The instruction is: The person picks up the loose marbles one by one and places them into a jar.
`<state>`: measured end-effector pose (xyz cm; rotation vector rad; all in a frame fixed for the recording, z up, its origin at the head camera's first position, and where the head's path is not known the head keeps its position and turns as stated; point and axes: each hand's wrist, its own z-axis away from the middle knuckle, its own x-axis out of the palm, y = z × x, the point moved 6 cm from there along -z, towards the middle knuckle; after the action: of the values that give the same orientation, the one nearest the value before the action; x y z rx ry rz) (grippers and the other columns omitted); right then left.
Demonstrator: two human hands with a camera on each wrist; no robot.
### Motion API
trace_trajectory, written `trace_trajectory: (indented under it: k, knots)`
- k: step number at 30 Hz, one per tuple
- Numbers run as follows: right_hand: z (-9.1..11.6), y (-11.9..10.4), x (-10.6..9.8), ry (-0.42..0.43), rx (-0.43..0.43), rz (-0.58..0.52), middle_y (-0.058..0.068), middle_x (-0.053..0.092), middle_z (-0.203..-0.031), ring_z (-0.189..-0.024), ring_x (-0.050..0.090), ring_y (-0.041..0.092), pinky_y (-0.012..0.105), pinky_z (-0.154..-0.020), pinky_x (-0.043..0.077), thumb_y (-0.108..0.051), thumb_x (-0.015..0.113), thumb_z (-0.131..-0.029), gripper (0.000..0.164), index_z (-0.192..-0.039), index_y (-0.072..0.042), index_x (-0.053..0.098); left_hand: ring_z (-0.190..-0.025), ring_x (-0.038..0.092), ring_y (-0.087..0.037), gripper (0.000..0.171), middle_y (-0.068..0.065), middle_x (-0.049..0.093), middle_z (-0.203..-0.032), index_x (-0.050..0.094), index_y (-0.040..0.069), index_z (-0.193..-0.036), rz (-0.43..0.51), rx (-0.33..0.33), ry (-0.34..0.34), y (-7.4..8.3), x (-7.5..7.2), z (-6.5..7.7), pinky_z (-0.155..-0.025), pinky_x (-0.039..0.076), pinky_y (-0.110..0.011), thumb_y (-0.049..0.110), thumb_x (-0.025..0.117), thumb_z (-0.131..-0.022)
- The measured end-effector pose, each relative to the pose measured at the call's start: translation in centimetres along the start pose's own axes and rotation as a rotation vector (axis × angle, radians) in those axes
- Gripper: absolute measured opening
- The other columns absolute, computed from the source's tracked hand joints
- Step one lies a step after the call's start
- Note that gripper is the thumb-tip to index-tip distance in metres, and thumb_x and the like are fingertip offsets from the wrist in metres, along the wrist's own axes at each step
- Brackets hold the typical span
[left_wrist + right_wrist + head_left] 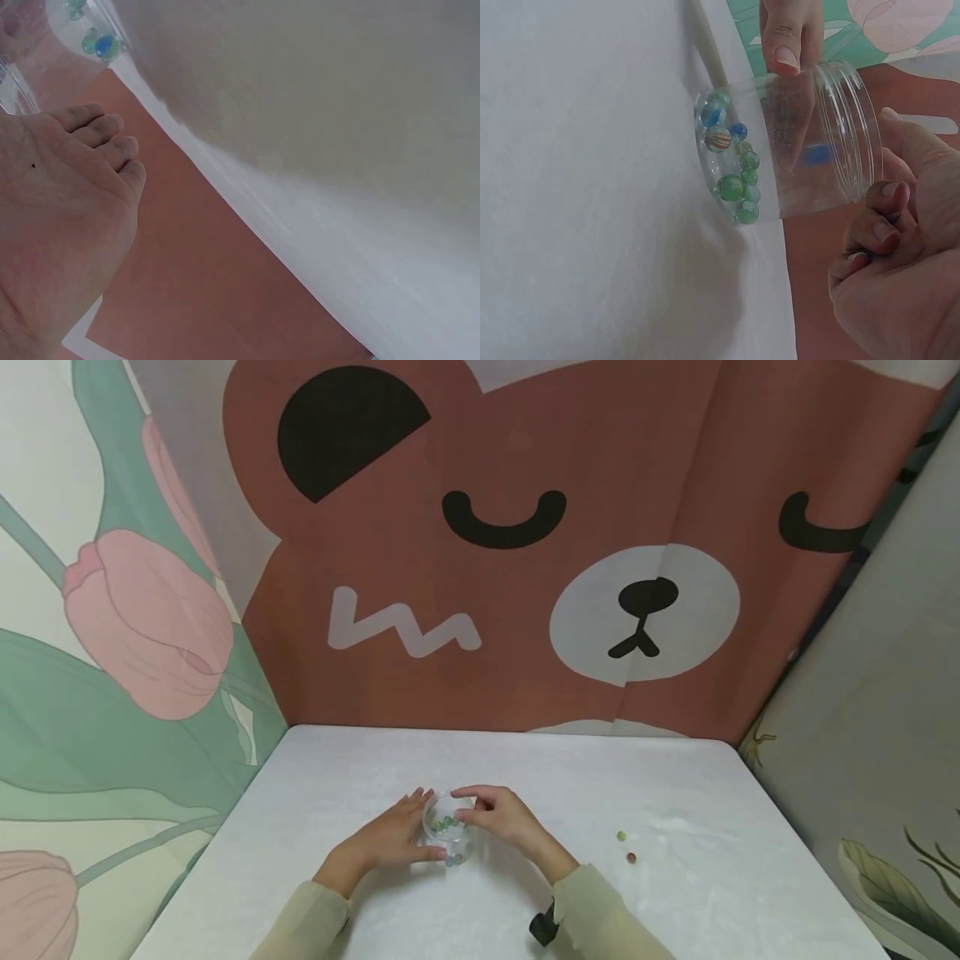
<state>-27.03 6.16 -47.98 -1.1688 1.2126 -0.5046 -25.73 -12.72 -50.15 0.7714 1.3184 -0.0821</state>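
A clear plastic jar (465,846) stands upright on the white table, with several green, blue and striped marbles (730,187) at its bottom. My left hand (393,837) rests against the jar's left side, its fingers fairly straight behind and its thumb across the front. At the right of the open mouth is my right hand (504,814), with index finger and thumb by the rim. Its other fingers curl into the palm, a dark bluish sliver of a marble (868,256) showing between them. A blurred blue marble (817,154) appears inside the jar, above the others.
To the right of the hands, a green marble (621,836) and a brown marble (632,857) lie on the white table (705,893). A black wrist camera (543,928) sits under the right forearm. Printed curtains (405,685) hang behind and beside the table.
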Motion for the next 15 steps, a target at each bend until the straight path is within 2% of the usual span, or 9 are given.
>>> trace_trajectory:
  k: [3, 7, 15]
  knots:
    - [-0.03, 0.02, -0.01, 0.003, 0.012, -0.001, -0.007, 0.051, -0.070, -0.063, 0.044, 0.008, 0.019, -0.053, 0.036, -0.024, 0.076, -0.093, 0.037, -0.128, -0.013, 0.071, -0.155, 0.016, -0.037, 0.104, -0.018, 0.027, -0.165, 0.027, 0.002, -0.159, 0.003, -0.001, 0.000, 0.03, -0.02, -0.03, -0.126, 0.017, -0.055, 0.066, 0.066, -0.087]
    - [0.06, -0.13, -0.09, 0.006, 0.018, -0.009, -0.006, 0.052, -0.070, -0.064, 0.045, 0.010, 0.020, -0.052, 0.036, -0.023, 0.075, -0.093, 0.036, -0.129, -0.015, 0.071, -0.154, 0.017, -0.037, 0.103, -0.019, 0.028, -0.164, 0.029, 0.001, -0.158, 0.002, 0.003, 0.004, 0.07, -0.06, 0.02, -0.125, 0.018, -0.056, 0.065, 0.067, -0.087]
    - [0.37, 0.03, -0.61, -0.001, 0.034, 0.006, -0.006, 0.052, -0.071, -0.064, 0.045, 0.010, 0.020, -0.053, 0.037, -0.030, 0.075, -0.093, 0.038, -0.129, -0.018, 0.071, -0.155, 0.016, -0.036, 0.105, -0.017, 0.027, -0.165, 0.028, 0.003, -0.159, 0.003, -0.003, 0.001, -0.05, 0.01, 0.01, -0.126, 0.017, -0.054, 0.069, 0.065, -0.086]
